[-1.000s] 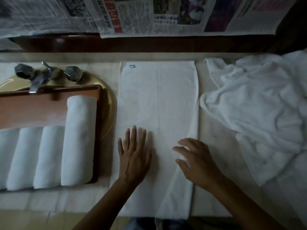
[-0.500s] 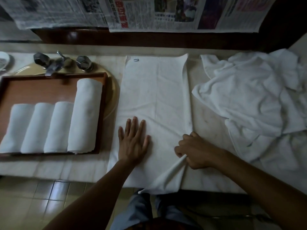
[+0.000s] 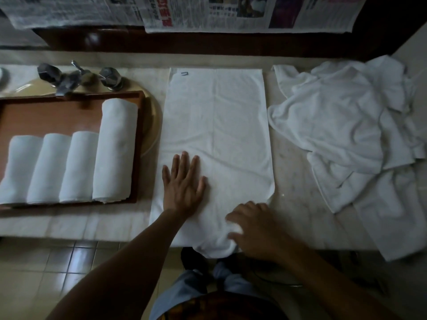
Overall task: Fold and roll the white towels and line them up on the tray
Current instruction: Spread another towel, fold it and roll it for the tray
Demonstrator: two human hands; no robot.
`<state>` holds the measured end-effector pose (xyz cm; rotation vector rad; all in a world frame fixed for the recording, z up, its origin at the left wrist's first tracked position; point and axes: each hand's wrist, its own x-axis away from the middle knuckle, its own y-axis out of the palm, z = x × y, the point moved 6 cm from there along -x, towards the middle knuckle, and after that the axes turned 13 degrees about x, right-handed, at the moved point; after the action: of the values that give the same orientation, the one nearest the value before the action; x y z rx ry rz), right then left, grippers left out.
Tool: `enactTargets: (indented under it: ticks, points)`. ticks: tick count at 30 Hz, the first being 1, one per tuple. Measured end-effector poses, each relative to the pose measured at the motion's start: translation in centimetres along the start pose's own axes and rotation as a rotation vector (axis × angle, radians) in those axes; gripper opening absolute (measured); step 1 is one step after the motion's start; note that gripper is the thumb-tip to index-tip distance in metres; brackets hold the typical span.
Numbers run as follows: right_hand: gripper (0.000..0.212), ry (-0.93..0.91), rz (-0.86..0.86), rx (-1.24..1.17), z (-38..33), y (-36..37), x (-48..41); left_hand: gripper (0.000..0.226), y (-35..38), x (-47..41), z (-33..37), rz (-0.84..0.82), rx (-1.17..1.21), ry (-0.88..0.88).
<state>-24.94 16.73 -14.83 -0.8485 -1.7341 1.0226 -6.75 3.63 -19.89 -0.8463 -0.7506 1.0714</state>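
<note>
Left hand [image 3: 182,188] presses flat, fingers straight, on the folded towel [image 3: 219,125]. Right hand [image 3: 256,227], just beside it, has left the side edge and now curls round the towel's bunched near end.

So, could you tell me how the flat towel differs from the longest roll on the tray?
The flat towel lies spread on the counter; the longest roll is rolled up inside the tray. The left hand presses the flat towel and the right hand grips its near end; no hand touches the longest roll. Both are white.
</note>
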Motion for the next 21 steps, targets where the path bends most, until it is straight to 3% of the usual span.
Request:
enactTargets:
  ticks: [2, 6, 8, 17, 19, 21]
  points:
    - [0.053, -0.100, -0.052, 0.041, -2.4, 1.4, 0.3, 0.071, 0.1, 0.0, 0.0, -0.002, -0.002, 0.004]
    - [0.032, -0.148, -0.154, 0.079, -2.4, 1.5, 1.9, 0.070, 0.3, -0.1, -0.2, -0.024, -0.013, 0.003]
    - [0.025, -0.108, -0.184, 0.108, -0.7, 1.5, 3.5, 0.070, 0.4, -0.2, -0.4, -0.034, -0.012, 0.003]
    - [0.032, 0.265, -0.342, 0.238, 2.8, 0.3, 7.7, 0.071, 0.5, -0.4, -0.5, -0.076, 0.025, 0.017]
    - [0.030, 0.357, -0.210, 0.121, 3.1, -0.4, 6.6, 0.070, 0.1, -0.4, -0.5, -0.094, 0.075, 0.034]
    - [0.028, 0.418, 0.093, -0.031, 3.0, -1.5, 4.7, 0.070, -0.5, -0.5, -0.5, -0.084, 0.089, 0.058]
